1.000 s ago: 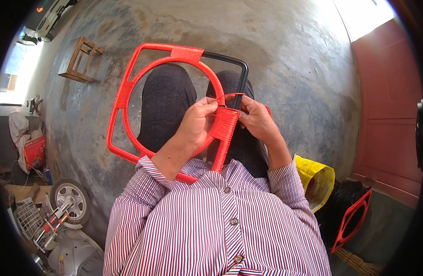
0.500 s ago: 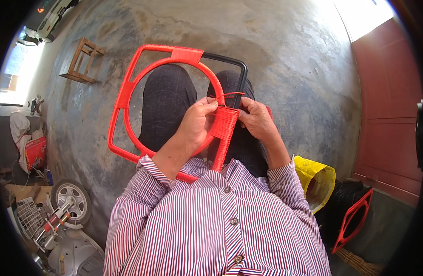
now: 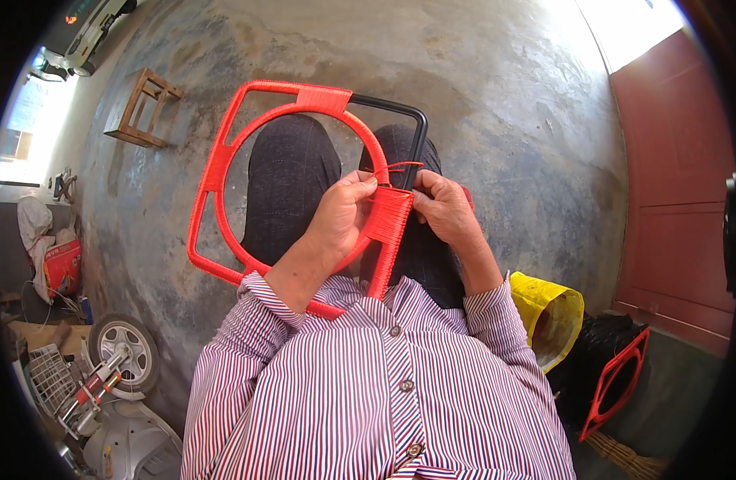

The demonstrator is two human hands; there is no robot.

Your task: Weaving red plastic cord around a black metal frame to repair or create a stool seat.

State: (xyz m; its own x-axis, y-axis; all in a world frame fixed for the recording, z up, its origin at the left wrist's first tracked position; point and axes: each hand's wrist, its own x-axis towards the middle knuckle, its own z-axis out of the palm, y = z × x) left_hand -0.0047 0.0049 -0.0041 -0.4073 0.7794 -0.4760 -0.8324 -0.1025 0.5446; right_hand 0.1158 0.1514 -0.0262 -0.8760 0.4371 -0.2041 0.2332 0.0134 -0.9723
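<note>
A squarish frame (image 3: 325, 98) with an inner ring lies across my knees, mostly wrapped in shiny red cord. Its far right corner is a bare black bar (image 3: 420, 128). My left hand (image 3: 340, 214) is closed on the right part of the ring, thumb and fingers pinching beside the wrapped joining band (image 3: 390, 216). Loose ends of red cord (image 3: 400, 166) stick out above that band, crossing the black bar. My right hand (image 3: 449, 210) is closed at the band's outer edge, its fingertips pinched together; some red cord shows behind the knuckles, and the fingertips' exact hold is partly hidden.
A yellow bag (image 3: 544, 308) stands open by my right elbow, near a black bag and another red frame (image 3: 616, 388). Left are a wooden stool (image 3: 144, 108), a wheel (image 3: 124, 352) and vehicle parts. A dark red door (image 3: 676, 192) stands at right.
Both hands keep their hold in nearly the same place. The frame and knees sit very slightly lower in view; the cord ends look almost unchanged.
</note>
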